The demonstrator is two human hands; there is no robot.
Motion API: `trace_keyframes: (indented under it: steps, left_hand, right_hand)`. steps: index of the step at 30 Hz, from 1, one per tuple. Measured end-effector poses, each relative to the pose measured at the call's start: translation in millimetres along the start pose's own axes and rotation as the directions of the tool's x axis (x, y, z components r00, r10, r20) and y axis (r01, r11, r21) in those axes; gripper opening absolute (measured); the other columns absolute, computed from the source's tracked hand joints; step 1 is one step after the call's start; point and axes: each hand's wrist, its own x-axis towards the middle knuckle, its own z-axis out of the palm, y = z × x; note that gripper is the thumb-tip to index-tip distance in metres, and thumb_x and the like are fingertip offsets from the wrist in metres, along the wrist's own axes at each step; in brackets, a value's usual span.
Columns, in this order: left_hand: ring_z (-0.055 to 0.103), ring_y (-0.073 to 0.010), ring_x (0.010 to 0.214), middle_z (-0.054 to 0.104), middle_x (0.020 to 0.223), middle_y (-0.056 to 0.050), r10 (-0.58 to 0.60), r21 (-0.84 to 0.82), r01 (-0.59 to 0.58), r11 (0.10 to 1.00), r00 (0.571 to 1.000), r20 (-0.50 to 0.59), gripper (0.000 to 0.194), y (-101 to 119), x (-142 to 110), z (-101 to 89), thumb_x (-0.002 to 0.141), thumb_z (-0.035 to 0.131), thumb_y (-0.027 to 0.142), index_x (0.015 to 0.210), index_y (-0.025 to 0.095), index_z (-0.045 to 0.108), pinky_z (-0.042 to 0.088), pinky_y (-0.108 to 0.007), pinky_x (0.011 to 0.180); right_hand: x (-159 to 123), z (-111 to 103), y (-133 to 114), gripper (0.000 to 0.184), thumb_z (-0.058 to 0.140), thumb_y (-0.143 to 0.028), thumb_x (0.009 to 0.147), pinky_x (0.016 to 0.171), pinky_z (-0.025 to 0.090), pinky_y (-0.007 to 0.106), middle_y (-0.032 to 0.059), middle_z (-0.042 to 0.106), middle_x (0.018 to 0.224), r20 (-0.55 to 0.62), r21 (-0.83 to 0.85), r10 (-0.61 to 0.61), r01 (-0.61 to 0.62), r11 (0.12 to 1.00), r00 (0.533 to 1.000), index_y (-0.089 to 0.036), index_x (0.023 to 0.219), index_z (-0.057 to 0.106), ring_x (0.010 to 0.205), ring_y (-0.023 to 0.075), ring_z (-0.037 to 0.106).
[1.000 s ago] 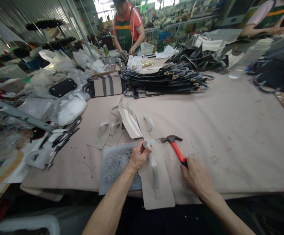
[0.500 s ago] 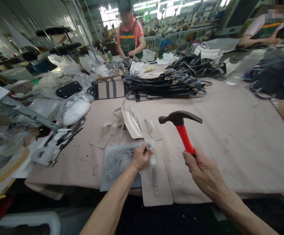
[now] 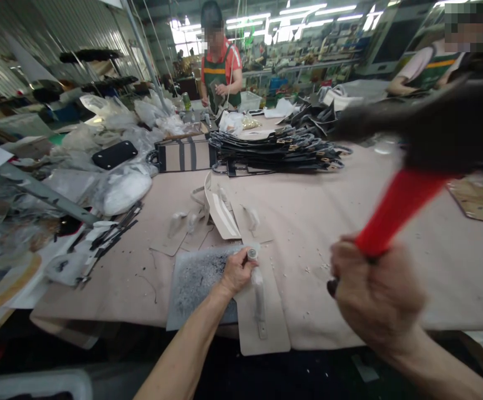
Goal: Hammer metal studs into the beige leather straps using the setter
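Observation:
My left hand (image 3: 238, 271) is closed round a short round punch tool (image 3: 252, 254), held upright with its flat metal end up. Under it lies a beige panel (image 3: 268, 328) with a plastic-wrapped handle (image 3: 259, 294), partly over a grey scuffed board (image 3: 191, 283) and reaching past the table's front edge. My right hand (image 3: 377, 294) grips a claw hammer (image 3: 400, 205) by its red and black handle. The hammer is raised close to the camera, its dark head blurred. What the punch's lower end touches is hidden by my fingers.
Beige panels with wrapped handles (image 3: 222, 214) lie just beyond the board. A stack of dark bag pieces (image 3: 278, 150) sits farther back. Plastic bags (image 3: 120, 183) and a slanted metal bar (image 3: 54, 191) are at left. A person in an apron (image 3: 220, 72) stands across the table.
My right hand has lifted the hammer up and to the right, nearer the camera. My left hand keeps the punch at the same spot on the panel.

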Motion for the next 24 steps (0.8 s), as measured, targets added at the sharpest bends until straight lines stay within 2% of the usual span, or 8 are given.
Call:
trace_keyframes:
  steps: [3, 6, 12, 14, 17, 19, 21, 24]
  left_hand:
    - [0.059, -0.0172, 0.073, 0.067, 0.078, -0.001, -0.011, 0.018, 0.011, 1.0, 1.0, -0.004, 0.015, -3, -1, 1.0, 0.081, 0.063, 0.024, 0.095, 0.018, 0.067, 0.044, -0.028, 0.071]
    - [0.06, -0.017, 0.075, 0.068, 0.082, -0.001, 0.001, -0.014, -0.001, 1.0, 1.0, 0.003, 0.017, -3, -2, 1.3, 0.082, 0.062, 0.023, 0.098, 0.019, 0.067, 0.044, -0.028, 0.073]
    - [0.058, -0.0158, 0.074, 0.065, 0.079, 0.0, -0.015, -0.005, 0.015, 1.0, 1.0, -0.007, 0.014, 4, -2, -0.5, 0.08, 0.065, 0.022, 0.093, 0.019, 0.067, 0.043, -0.026, 0.071]
    - [0.058, -0.0157, 0.075, 0.066, 0.08, 0.0, -0.023, -0.028, 0.023, 0.999, 1.0, -0.012, 0.017, 4, -2, -1.0, 0.077, 0.068, 0.021, 0.094, 0.018, 0.068, 0.044, -0.026, 0.072]
    - [0.058, -0.0148, 0.074, 0.066, 0.079, 0.001, -0.036, -0.073, 0.035, 0.997, 0.999, -0.018, 0.016, 4, -2, -0.5, 0.075, 0.07, 0.021, 0.091, 0.018, 0.069, 0.045, -0.025, 0.071]
    - [0.057, -0.0141, 0.072, 0.066, 0.078, 0.001, -0.056, -0.121, 0.052, 0.991, 0.998, -0.03, 0.017, 2, -1, 1.1, 0.074, 0.073, 0.023, 0.089, 0.018, 0.07, 0.045, -0.024, 0.071]
    - [0.059, -0.0145, 0.073, 0.068, 0.078, 0.001, -0.104, -0.227, 0.091, 0.97, 0.994, -0.045, 0.022, 0, 2, 3.5, 0.071, 0.078, 0.025, 0.09, 0.018, 0.071, 0.047, -0.025, 0.072]
    - [0.062, -0.0153, 0.074, 0.071, 0.081, -0.001, -0.25, -0.438, 0.169, 0.883, 0.959, -0.134, 0.033, 0, 11, 5.2, 0.064, 0.083, 0.029, 0.092, 0.016, 0.07, 0.05, -0.025, 0.071]
  right_hand:
    - [-27, 33, 25, 0.022, 0.041, -0.035, 0.095, 0.047, 0.021, 0.03, -0.0003, 0.051, 0.052, 0.306, -0.032, -0.075, 0.088, 0.996, 0.949, -0.024, 0.077, 0.046, 0.042, 0.0145, 0.038]
    - [-41, 45, 48, 0.02, 0.04, -0.034, 0.094, 0.049, 0.019, 0.03, 0.0001, 0.053, 0.056, 0.554, -0.15, 0.07, 0.017, 0.988, 0.83, -0.024, 0.079, 0.044, 0.045, 0.0149, 0.04]
    - [-53, 60, 98, 0.021, 0.037, -0.037, 0.099, 0.057, 0.03, 0.029, 0.0001, 0.055, 0.061, 0.664, -0.234, 0.299, -0.189, 0.954, 0.685, -0.023, 0.084, 0.041, 0.057, 0.0177, 0.051]
    - [-58, 72, 109, 0.019, 0.036, -0.033, 0.099, 0.06, 0.034, 0.032, 0.0047, 0.06, 0.07, 0.646, -0.312, 0.322, -0.145, 0.939, 0.692, -0.021, 0.087, 0.046, 0.062, 0.0203, 0.055]
    - [-61, 91, 98, 0.025, 0.042, -0.027, 0.097, 0.074, 0.044, 0.04, 0.0171, 0.062, 0.109, 0.502, -0.333, 0.141, 0.04, 0.942, 0.854, -0.014, 0.116, 0.052, 0.09, 0.0294, 0.061]
    - [-59, 103, 74, 0.045, 0.045, -0.021, 0.094, 0.089, 0.046, 0.044, 0.0186, 0.05, 0.134, 0.428, -0.169, -0.087, 0.174, 0.97, 0.9, -0.016, 0.138, 0.041, 0.113, 0.0316, 0.054]
    - [-58, 118, 48, 0.051, 0.042, -0.013, 0.092, 0.094, 0.047, 0.042, 0.0151, 0.045, 0.141, 0.464, 0.061, -0.262, 0.265, 0.962, 0.846, -0.02, 0.142, 0.038, 0.118, 0.0274, 0.051]
    - [-62, 141, 24, 0.038, 0.034, -0.005, 0.088, 0.086, 0.049, 0.039, 0.0119, 0.056, 0.119, 0.57, 0.179, -0.337, 0.287, 0.941, 0.749, -0.019, 0.116, 0.055, 0.1, 0.0235, 0.054]
